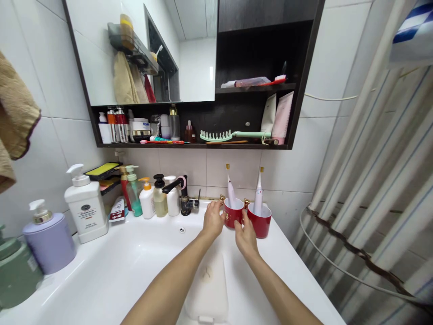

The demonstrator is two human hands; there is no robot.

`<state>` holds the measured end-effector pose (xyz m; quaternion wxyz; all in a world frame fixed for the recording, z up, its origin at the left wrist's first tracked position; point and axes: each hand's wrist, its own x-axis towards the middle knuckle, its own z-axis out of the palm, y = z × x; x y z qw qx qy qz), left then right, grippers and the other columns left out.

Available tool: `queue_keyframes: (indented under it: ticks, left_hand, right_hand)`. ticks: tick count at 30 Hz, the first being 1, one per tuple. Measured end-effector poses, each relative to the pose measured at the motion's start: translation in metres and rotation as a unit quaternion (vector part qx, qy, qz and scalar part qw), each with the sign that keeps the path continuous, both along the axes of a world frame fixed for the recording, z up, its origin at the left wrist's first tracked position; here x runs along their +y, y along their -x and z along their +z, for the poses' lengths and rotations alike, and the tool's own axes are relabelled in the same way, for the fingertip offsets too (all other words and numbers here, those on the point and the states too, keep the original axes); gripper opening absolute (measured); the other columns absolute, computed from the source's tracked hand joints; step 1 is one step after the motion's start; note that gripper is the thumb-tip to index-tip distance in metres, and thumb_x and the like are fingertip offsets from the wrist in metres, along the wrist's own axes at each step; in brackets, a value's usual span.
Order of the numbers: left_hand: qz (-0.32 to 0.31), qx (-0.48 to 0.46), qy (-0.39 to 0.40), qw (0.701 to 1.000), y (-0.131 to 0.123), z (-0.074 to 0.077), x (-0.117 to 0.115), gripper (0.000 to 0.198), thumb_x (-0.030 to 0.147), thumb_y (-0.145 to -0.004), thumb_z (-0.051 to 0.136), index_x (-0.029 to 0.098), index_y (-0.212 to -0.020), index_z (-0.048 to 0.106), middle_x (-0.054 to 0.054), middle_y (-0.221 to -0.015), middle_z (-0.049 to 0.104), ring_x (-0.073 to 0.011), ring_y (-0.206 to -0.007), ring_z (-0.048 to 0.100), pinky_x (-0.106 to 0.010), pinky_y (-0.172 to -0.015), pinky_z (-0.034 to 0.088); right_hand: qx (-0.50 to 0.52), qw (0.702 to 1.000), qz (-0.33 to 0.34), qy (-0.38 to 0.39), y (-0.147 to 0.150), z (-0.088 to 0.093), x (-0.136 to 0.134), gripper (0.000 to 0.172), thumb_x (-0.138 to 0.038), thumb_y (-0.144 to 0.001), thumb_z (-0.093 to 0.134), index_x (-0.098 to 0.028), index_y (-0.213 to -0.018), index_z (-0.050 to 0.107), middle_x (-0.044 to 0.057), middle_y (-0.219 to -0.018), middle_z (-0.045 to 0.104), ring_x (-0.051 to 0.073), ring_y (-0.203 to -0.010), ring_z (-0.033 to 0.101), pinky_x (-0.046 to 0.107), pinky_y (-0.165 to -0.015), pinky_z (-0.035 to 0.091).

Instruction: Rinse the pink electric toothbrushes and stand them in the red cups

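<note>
The first red cup (232, 217) stands upright, its mouth facing up. The pale toothbrush (231, 192) in it points its yellowish head upward, its long axis close to vertical with the top leaning a little toward the left hand's side. This cup sits on the rim of the white sink (284, 266), between the left hand (214, 220) and the right hand (246, 232), just ahead of both wrists. The left hand is loosely bent at the cup's left side; whether it grips, I cannot tell. The right hand is partly open, thumb parted from the fingers, at the cup's right side, with no clear hold. Just beside the right hand, on its outer side, stands the second red cup (263, 229) with an upright toothbrush (258, 198). The black faucet (184, 198) is beyond and left of the left hand.
</note>
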<state>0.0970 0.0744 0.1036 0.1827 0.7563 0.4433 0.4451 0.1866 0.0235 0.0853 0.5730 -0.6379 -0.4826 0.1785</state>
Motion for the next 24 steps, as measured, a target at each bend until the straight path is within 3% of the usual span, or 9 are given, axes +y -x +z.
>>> queue_keyframes:
  ticks: [2,4,7,10,13,15,18,20,24]
  left_hand:
    - [-0.026,-0.136,0.092,0.986,0.007,0.009,-0.01,0.043,0.012,-0.06,0.044,0.015,-0.102,0.038,0.0,-0.066,0.049,-0.0106,-0.064,0.045,-0.026,-0.064,0.035]
    - [-0.118,-0.276,0.164,0.94,0.012,0.025,-0.026,0.059,0.012,-0.06,0.046,0.016,-0.113,0.021,0.005,-0.055,0.044,-0.0067,-0.05,0.042,-0.022,-0.055,0.035]
    - [-0.291,-0.413,0.184,0.843,0.018,0.056,-0.056,0.073,0.012,-0.059,0.048,0.023,-0.117,0.006,0.007,-0.056,0.044,-0.0039,-0.046,0.04,-0.02,-0.05,0.033]
    - [-0.368,-0.456,0.201,0.785,0.023,0.078,-0.081,0.081,0.013,-0.056,0.052,0.025,-0.117,0.001,0.008,-0.054,0.044,-0.0047,-0.045,0.043,-0.021,-0.051,0.033]
    - [-0.376,-0.466,0.212,0.773,0.028,0.084,-0.094,0.084,0.015,-0.053,0.056,0.025,-0.117,0.002,0.008,-0.053,0.046,-0.0063,-0.045,0.045,-0.022,-0.05,0.033]
    - [-0.358,-0.472,0.227,0.773,0.032,0.082,-0.097,0.069,0.024,-0.054,0.057,0.021,-0.111,0.02,0.007,-0.052,0.048,-0.0066,-0.044,0.045,-0.021,-0.048,0.032]
    - [-0.315,-0.466,0.293,0.773,0.038,0.08,-0.097,0.039,0.049,-0.06,0.041,0.012,-0.07,0.047,0.004,-0.039,0.043,-0.0047,-0.035,0.038,-0.018,-0.039,0.024]
    - [-0.307,-0.431,0.342,0.776,0.039,0.08,-0.096,0.051,0.06,-0.061,0.024,0.013,-0.048,0.04,0.003,-0.031,0.036,-0.0042,-0.028,0.03,-0.018,-0.034,0.016]
    - [-0.302,-0.371,0.388,0.788,0.037,0.078,-0.096,0.057,0.064,-0.06,0.012,0.015,-0.04,0.035,0.002,-0.025,0.032,-0.005,-0.024,0.027,-0.018,-0.033,0.012]
  right_hand:
    - [0.008,1.0,0.019,-0.023,0.002,0.013,-0.009,0.057,-0.029,-0.064,0.034,-0.011,-0.117,0.021,0.006,-0.077,0.052,0.018,-0.072,0.049,0.034,-0.068,0.037]
    - [0.017,0.997,0.051,-0.053,0.007,0.033,-0.02,0.06,-0.027,-0.065,0.035,-0.017,-0.119,0.013,-0.004,-0.056,0.046,0.012,-0.051,0.046,0.027,-0.056,0.039]
    - [0.079,0.973,0.155,-0.148,0.018,0.07,-0.041,0.064,-0.022,-0.065,0.037,-0.026,-0.119,0.003,-0.009,-0.051,0.038,0.007,-0.043,0.038,0.02,-0.047,0.036]
    - [0.168,0.929,0.254,-0.209,0.028,0.094,-0.059,0.067,-0.019,-0.064,0.042,-0.03,-0.118,0.004,-0.009,-0.052,0.039,0.005,-0.042,0.037,0.017,-0.044,0.034]
    - [0.22,0.917,0.269,-0.197,0.033,0.1,-0.069,0.062,-0.021,-0.066,0.041,-0.031,-0.117,0.009,-0.009,-0.053,0.041,0.005,-0.043,0.038,0.018,-0.044,0.034]
    - [0.234,0.924,0.247,-0.175,0.033,0.098,-0.071,0.044,-0.03,-0.069,0.036,-0.028,-0.111,0.026,-0.007,-0.053,0.043,0.006,-0.043,0.04,0.019,-0.045,0.035]
    - [0.219,0.944,0.202,-0.14,0.034,0.097,-0.071,0.04,-0.048,-0.069,0.024,-0.018,-0.066,0.051,-0.004,-0.046,0.043,0.007,-0.037,0.039,0.02,-0.039,0.033]
    - [0.195,0.955,0.185,-0.122,0.038,0.097,-0.07,0.048,-0.054,-0.066,0.02,-0.018,-0.041,0.038,-0.004,-0.038,0.037,0.006,-0.032,0.033,0.02,-0.034,0.029]
    - [0.114,0.981,0.13,-0.084,0.043,0.09,-0.064,0.048,-0.056,-0.066,0.017,-0.02,-0.034,0.024,-0.005,-0.031,0.031,0.007,-0.029,0.03,0.021,-0.033,0.027]
